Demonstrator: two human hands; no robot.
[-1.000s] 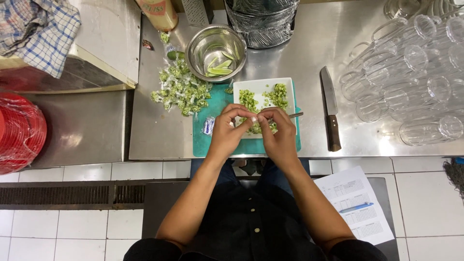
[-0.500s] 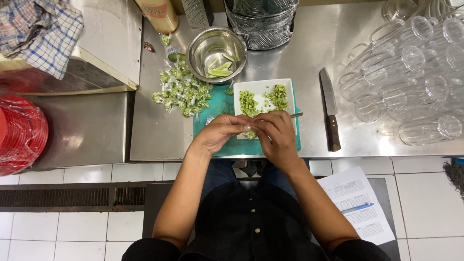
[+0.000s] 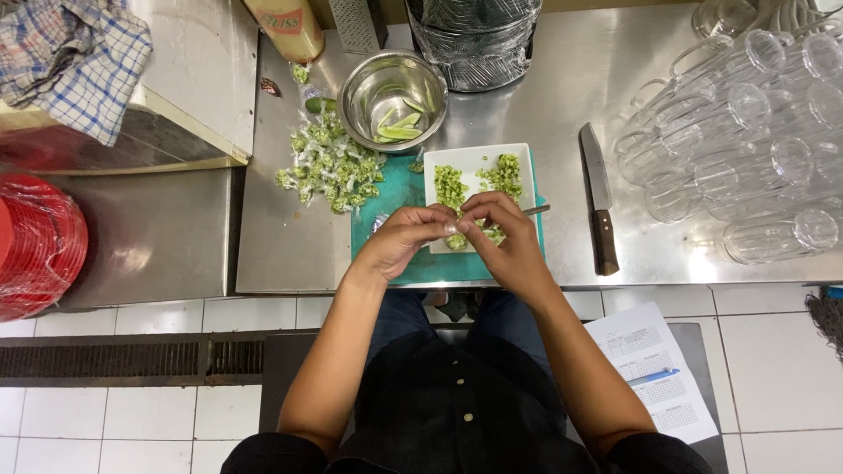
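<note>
Looking down, you have a steel counter (image 3: pixel 544 96) across the top of the view, white floor tiles below it. Red plastic-wrapped stack (image 3: pixel 35 246) sits at the far left edge, checked cloth (image 3: pixel 75 53) on the raised steel box above it. Rows of clear glasses (image 3: pixel 755 132) lie on their sides at the right end of the counter. Dark wrapped container (image 3: pixel 474 39) at top centre, steel bowl (image 3: pixel 392 89) with green slices just left of it. Sheet of paper (image 3: pixel 654 373) with a blue pen lies low right, beside your right arm. Teal cutting board (image 3: pixel 391 189) sits at the counter's near edge; white square plate (image 3: pixel 479 167) rests on its right half, with two small heaps of chopped green bits. Pile of wrapped green pieces (image 3: pixel 332 167) lies left of the board, touching its corner. Knife (image 3: pixel 599 206) lies right of the plate, apart from it, wooden handle toward you. Your left hand (image 3: pixel 399 241) and right hand (image 3: pixel 507 237) meet over the plate's near edge, fingertips pinched together on a small green piece (image 3: pixel 457 239), mostly hidden by the fingers. Both hands are closed narrow around it.
</note>
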